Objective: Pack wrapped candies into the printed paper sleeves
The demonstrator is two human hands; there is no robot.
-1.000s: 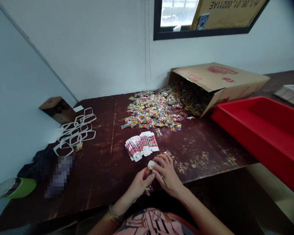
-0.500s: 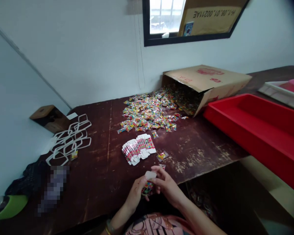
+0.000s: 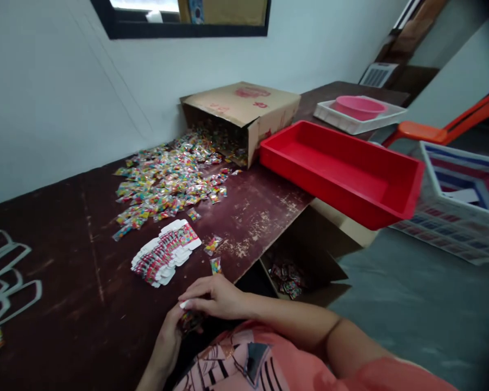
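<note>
The desk meets the wall along its rear edge. Its front edge runs obliquely, passing the person's hands and continuing beneath the red tray, whose near end projects beyond that edge. Bare desk surface extends from the left part toward the middle; a worn strip lies along the front edge, short of the red tray.

A small printed box is at the front edge, between both hands; whether it is over the desk or just off it cannot be told. The left hand grips its side, fingers partly hidden. The right hand arches over the top, its fingers close together and pinching at a white flap.

Just beside the right hand, a loose packet lies near the front edge. A fanned row of flat boxes lies farther in. Behind it, a heap of packets spreads from the mouth of a tipped carton at the rear edge, blocking that side. White frames lie toward the left.

Below the front edge stands an open carton with printed packs inside. A white crate stands beyond the red tray.
</note>
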